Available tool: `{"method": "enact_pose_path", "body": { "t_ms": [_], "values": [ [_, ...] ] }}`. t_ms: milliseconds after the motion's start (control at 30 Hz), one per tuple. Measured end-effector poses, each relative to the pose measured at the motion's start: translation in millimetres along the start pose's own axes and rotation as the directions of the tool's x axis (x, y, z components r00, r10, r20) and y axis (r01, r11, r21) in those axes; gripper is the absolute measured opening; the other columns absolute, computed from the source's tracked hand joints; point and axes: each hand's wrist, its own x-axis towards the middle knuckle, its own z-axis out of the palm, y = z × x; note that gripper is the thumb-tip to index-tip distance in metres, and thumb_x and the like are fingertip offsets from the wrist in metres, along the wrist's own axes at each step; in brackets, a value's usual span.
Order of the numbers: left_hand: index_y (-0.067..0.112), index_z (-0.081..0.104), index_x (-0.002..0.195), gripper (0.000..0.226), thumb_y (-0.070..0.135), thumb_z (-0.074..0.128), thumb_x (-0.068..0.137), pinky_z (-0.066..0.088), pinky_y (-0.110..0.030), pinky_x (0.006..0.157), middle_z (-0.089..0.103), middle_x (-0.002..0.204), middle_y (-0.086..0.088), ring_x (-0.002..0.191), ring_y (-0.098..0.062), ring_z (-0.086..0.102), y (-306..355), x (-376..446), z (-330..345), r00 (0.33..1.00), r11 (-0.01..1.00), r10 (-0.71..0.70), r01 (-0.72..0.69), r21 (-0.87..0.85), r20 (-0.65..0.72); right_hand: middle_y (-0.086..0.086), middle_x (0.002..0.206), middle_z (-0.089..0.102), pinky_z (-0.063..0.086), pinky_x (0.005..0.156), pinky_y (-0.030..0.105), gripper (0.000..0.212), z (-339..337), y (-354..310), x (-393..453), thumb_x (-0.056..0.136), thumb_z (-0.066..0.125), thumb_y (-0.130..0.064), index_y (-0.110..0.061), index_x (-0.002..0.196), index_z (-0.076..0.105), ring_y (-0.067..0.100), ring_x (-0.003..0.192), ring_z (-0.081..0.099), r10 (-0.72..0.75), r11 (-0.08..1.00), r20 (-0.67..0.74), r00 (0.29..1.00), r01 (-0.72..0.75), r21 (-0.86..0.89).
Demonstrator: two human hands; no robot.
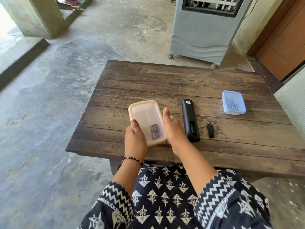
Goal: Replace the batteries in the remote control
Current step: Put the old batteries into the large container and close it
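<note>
Both hands clasping orange-lidded box, thumbs up

Far half of the wooden table open; near strip crowded.

Both hands, left hand and right hand, flank the orange-lidded container at the near edge. Just right lie the remote control and its battery cover, a narrow bare gap between them. The blue-lidded container sits well apart, wide clear wood before it.
</note>
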Motion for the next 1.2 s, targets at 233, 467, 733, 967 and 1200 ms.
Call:
{"method": "enact_pose_path", "body": {
  "t_ms": [233,467,733,967,1200],
  "values": [
    [0.008,0.045,0.122,0.054,0.051,0.034,0.092,0.046,-0.031,0.063,0.060,0.096,-0.011,0.077,-0.015,0.056,8,14,-8,0.999,0.998,-0.010,0.013,-0.066,0.038,-0.005,0.050,0.044,0.031,0.040,0.023,0.045,0,13,-4,0.096,0.032,-0.047,-0.020,0.065,0.048,0.011,0.043,0.043,-0.241,0.946,-0.107,0.965,0.209,-0.249],
    [0.016,0.048,0.096,0.023,0.031,0.030,0.098,0.045,-0.034,0.063,0.054,0.072,0.005,0.066,-0.016,0.053,14,12,-8,0.976,0.981,0.184,-0.175,0.081,-0.115,-0.005,0.056,0.051,0.033,0.045,0.024,0.045,-10,9,-8,0.089,0.043,-0.054,-0.018,0.063,0.045,0.010,0.051,0.049,-0.215,0.969,-0.134,0.967,0.195,-0.150],
    [0.019,0.062,0.095,0.023,0.030,0.041,0.094,0.046,-0.033,0.070,0.062,0.090,-0.007,0.079,-0.020,0.055,-13,14,-47,0.957,0.999,0.044,-0.040,0.022,-0.285,0.013,0.091,0.066,0.055,0.051,0.032,0.021,7,15,-36,0.083,0.068,-0.017,-0.007,0.097,0.054,0.020,0.058,0.065,0.092,0.916,0.138,0.986,-0.138,0.377],
    [0.019,0.070,0.087,0.018,0.029,0.056,0.082,0.052,-0.043,0.079,0.068,0.080,-0.010,0.083,-0.032,0.064,-35,20,-130,0.946,0.985,0.036,0.020,0.170,-0.321,0.014,0.079,0.067,0.054,0.047,0.032,0.002,63,-8,-23,0.086,0.060,-0.004,-0.005,0.086,0.062,0.020,0.054,0.062,0.058,0.923,0.178,0.982,-0.120,0.365],
    [0.023,0.071,0.098,0.032,0.037,0.059,0.073,0.054,-0.051,0.082,0.072,0.093,-0.009,0.090,-0.029,0.067,-57,35,-173,0.925,0.997,-0.037,0.061,0.051,-0.378,0.011,0.072,0.063,0.051,0.043,0.026,0.016,112,-21,-21,0.086,0.059,0.000,-0.009,0.073,0.059,0.020,0.054,0.059,0.050,0.918,0.254,0.966,-0.144,0.369]
  ]
}}
